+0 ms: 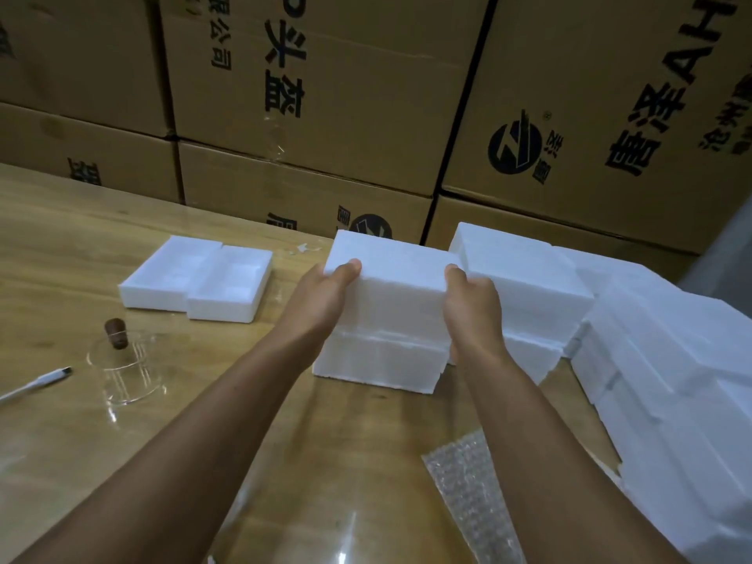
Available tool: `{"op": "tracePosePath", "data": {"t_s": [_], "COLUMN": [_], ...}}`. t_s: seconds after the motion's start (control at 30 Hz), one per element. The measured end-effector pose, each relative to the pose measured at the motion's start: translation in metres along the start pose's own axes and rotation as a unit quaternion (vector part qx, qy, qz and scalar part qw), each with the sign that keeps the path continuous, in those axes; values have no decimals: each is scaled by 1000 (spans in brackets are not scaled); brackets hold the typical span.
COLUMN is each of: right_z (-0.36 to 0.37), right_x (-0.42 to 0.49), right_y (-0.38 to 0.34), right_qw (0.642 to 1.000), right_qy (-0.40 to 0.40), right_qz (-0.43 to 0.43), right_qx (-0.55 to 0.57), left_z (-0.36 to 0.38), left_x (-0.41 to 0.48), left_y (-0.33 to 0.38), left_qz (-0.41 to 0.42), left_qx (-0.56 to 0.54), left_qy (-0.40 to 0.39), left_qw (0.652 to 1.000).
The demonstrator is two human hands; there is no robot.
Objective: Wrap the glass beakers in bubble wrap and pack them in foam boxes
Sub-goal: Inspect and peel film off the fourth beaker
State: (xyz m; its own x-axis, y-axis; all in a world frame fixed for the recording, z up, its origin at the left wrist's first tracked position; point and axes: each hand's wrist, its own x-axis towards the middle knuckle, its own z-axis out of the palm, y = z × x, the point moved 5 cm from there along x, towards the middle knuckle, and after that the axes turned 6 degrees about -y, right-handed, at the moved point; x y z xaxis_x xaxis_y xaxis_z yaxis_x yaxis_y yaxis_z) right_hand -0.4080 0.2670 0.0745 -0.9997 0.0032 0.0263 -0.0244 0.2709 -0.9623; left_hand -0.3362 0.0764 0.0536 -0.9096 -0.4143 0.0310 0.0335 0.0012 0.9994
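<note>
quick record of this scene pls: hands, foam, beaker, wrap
left hand: grips the top foam box at its left end
right hand: grips its right end
top foam box: stacked on a lower foam box
glass beaker: unwrapped, on the table at left
bubble wrap: flat on the table, near side, untouched

A light-grained wooden table [81,246] runs up to a tall stack of brown cardboard cartons [346,95] printed with black Chinese characters and a round logo, while a sliver of grey wall [728,246] shows at the right under dim light.
</note>
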Motion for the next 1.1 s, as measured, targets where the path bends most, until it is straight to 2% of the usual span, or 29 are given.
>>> {"op": "tracePosePath", "data": {"t_s": [0.27,0.4,0.53,0.6,0.67,0.73,0.77,0.83,0.9,1.0,1.1], "right_z": [-1,-4,-16,-32,-39,-23,-11,26,57,79,79], "right_x": [-4,-1,-8,-19,-39,-77,-98,-138,-167,-194,-209], "right_y": [5,0,-13,-22,-34,-53,-61,-72,-76,-68,-57], "right_qw": [998,997,996,992,974,935,910,877,864,858,851], "right_qy": [20,20,32,89,133,152,146,88,20,-37,-47], "right_qz": [11,63,75,8,-116,-271,-340,-423,-451,-459,-462], "right_qx": [-60,-31,-28,-93,-144,-172,-188,-213,-222,-229,-245], "left_z": [0,-3,-10,-30,-63,-106,-125,-161,-181,-192,-198], "left_x": [-1,-7,-29,-54,-91,-124,-135,-144,-133,-109,-89], "left_y": [-9,3,23,33,36,26,17,-7,-31,-66,-81], "left_qz": [-22,-60,-35,41,158,234,247,213,121,-11,-70], "left_qx": [23,60,99,126,147,164,171,204,278,331,307], "left_qy": [-5,5,15,53,127,233,285,372,408,377,366], "left_qw": [999,996,994,990,968,929,910,880,861,865,876]}}
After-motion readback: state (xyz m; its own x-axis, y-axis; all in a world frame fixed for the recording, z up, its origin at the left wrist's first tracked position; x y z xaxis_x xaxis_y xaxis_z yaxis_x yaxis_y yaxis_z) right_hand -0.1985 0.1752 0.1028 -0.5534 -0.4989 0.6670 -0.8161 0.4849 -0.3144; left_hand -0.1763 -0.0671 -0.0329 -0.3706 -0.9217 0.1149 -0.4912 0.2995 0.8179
